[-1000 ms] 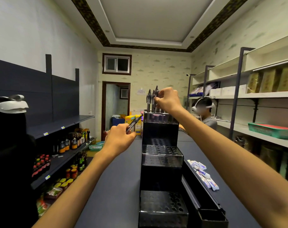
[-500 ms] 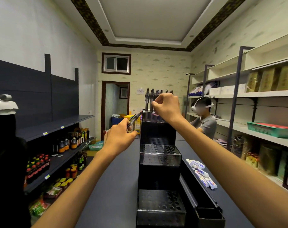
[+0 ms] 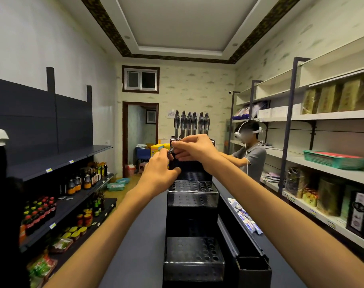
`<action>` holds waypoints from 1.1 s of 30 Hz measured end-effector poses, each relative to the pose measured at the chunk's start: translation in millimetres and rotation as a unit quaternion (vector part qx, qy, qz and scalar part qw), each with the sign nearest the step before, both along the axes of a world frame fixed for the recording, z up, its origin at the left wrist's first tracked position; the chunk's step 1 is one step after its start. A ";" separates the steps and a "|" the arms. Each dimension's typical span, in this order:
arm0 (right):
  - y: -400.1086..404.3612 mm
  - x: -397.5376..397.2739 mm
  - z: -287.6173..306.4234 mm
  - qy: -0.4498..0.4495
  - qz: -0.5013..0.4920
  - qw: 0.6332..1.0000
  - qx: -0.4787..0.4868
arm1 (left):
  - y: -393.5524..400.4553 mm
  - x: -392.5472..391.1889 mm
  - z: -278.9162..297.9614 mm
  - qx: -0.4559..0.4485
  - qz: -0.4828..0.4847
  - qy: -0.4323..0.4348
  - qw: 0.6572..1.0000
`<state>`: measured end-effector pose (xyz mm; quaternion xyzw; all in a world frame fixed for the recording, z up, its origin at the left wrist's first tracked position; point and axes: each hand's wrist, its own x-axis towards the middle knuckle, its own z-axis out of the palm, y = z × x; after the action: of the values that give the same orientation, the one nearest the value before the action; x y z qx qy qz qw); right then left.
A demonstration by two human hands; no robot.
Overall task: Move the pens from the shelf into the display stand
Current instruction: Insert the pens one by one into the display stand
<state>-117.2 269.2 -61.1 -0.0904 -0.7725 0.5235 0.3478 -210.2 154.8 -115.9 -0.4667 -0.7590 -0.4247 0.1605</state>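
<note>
Pens (image 3: 191, 123) stand released behind both hands; right hand (image 3: 194, 149) has joined left hand (image 3: 159, 172), both apparently pinching the next pen (image 3: 170, 151).

My arms stretch over a long dark grey shelf top (image 3: 143, 235). On it, below my hands, stands a black stepped display stand with perforated tiers (image 3: 192, 191). Right of my right forearm lie small white packets (image 3: 244, 217).

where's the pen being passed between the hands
Head view, centre: the pen is pinched between left hand and right hand, before the display stand's top tier.
</note>
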 end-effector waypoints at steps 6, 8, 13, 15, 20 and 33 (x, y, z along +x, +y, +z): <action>-2.5 -1.4 13.1 0.085 -0.030 0.994 -0.059 | -12.0 -0.1 5.8 -0.022 0.004 0.058 0.998; 3.8 0.8 24.7 0.101 -0.086 0.991 -0.015 | -18.9 -2.7 3.5 -0.030 0.012 0.083 0.996; 17.4 8.4 59.8 0.119 -0.189 0.967 0.122 | -33.3 -9.6 -2.1 -0.051 0.030 0.122 0.991; 20.9 8.4 71.6 0.124 -0.224 0.953 0.163 | -38.0 -11.6 -2.8 -0.056 0.035 0.125 0.990; 31.2 1.7 78.4 0.098 -0.260 0.935 0.219 | -45.3 -12.6 -2.3 -0.065 0.037 0.135 0.988; 32.4 -14.2 74.5 0.033 -0.260 0.928 0.263 | -50.4 -16.0 -4.6 -0.089 0.039 0.156 0.983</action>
<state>-131.4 301.6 13.4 -0.1758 -0.8199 0.1954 0.5086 -226.2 104.3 -120.5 -0.5098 -0.7771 -0.2709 0.2507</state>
